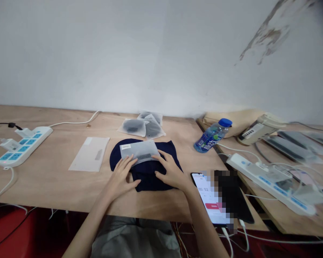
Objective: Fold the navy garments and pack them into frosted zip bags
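Note:
A translucent frosted pouch with a small white label at its upper left lies on a dark navy cloth on the wooden table. My left hand rests at the pouch's lower left edge, fingers spread, thumb over the cloth. On the lower right edge of the pouch are the fingers of my right hand, apart and slightly bent. Neither hand is closed round anything. A flat, pale pouch lies left of the cloth.
Several filled frosted pouches lie behind the cloth. To the right are a blue-capped bottle, a phone, a cup and a power strip. Another power strip with cables is at left.

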Available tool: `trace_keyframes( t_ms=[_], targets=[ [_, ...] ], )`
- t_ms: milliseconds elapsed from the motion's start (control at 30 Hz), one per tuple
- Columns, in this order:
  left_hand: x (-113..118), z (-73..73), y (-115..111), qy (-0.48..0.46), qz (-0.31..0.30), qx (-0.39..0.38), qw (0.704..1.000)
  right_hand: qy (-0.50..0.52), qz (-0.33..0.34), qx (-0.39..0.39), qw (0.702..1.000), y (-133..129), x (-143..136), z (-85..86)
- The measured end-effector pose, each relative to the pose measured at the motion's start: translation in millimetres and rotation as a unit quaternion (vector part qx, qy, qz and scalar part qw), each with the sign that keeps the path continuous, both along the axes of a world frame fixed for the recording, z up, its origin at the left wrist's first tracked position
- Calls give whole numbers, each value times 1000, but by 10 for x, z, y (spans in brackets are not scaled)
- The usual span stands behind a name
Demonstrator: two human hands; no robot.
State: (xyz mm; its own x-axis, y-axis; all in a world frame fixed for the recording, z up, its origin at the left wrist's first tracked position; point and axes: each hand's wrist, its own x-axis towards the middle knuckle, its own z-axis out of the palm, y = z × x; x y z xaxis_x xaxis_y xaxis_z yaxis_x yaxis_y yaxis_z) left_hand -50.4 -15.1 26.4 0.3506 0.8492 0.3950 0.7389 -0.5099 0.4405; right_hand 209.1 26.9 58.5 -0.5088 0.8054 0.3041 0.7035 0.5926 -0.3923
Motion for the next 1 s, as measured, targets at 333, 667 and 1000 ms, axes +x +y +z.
trace_keyframes(
  t_ms=[333, 667, 1000],
  targets=[
    [291, -17, 170, -9, 66, 27, 997, -61, -48, 65, 995, 62, -148, -142],
    [299, -6, 322, -11, 71, 18, 997, -82, -27, 98, 991, 151, -244, -207],
    [296, 175, 321, -11, 100, 67, 993, -84, -90, 132, 984, 110, -384, -120]
  ],
)
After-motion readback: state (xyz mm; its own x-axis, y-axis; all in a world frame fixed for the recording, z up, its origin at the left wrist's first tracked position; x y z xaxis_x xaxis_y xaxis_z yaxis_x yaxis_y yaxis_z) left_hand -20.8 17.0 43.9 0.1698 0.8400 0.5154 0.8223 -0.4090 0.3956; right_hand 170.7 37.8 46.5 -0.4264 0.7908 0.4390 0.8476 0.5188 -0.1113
